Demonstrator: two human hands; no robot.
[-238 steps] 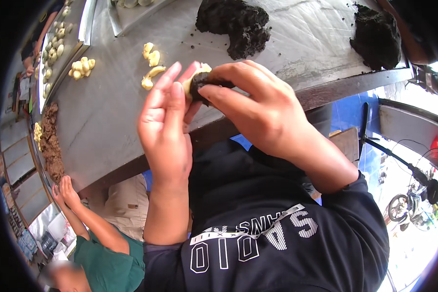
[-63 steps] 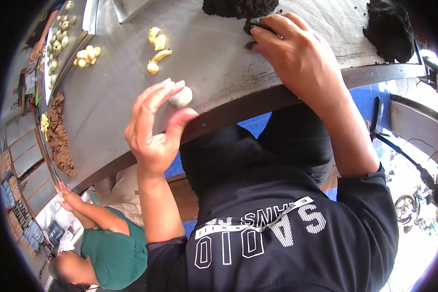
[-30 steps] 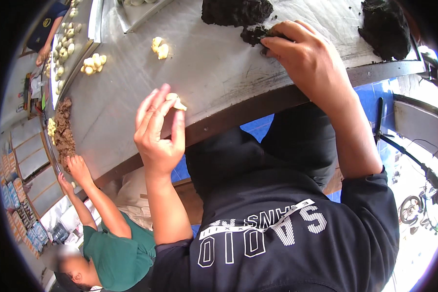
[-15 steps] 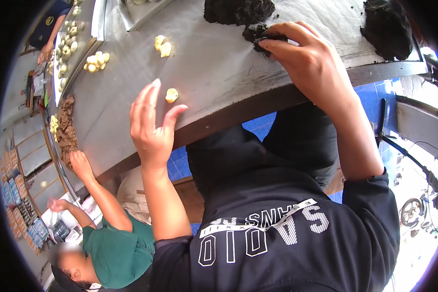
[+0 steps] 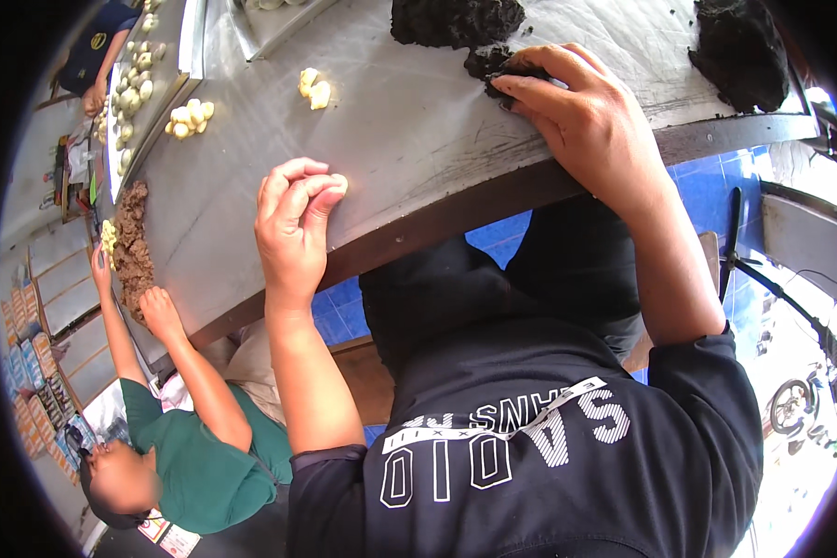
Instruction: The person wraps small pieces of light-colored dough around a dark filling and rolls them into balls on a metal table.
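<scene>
The grey table point(image 5: 409, 139) ran across in front of me. On it sat the dark lump point(image 5: 739, 58), far right, and the dark mound point(image 5: 456, 20), ahead and probably there for easy reach. My right hand point(image 5: 591, 116) was curled, thumb and fingers clamped on the dark piece point(image 5: 484, 63) by the mound's near edge, perhaps to steady it. My left hand point(image 5: 293, 228) had thumb and fingertips together over the table; whether they held anything, I couldn't tell. Smallest, the yellow bits point(image 5: 319, 95) lay beyond it, apart, likely handy for that hand.
</scene>
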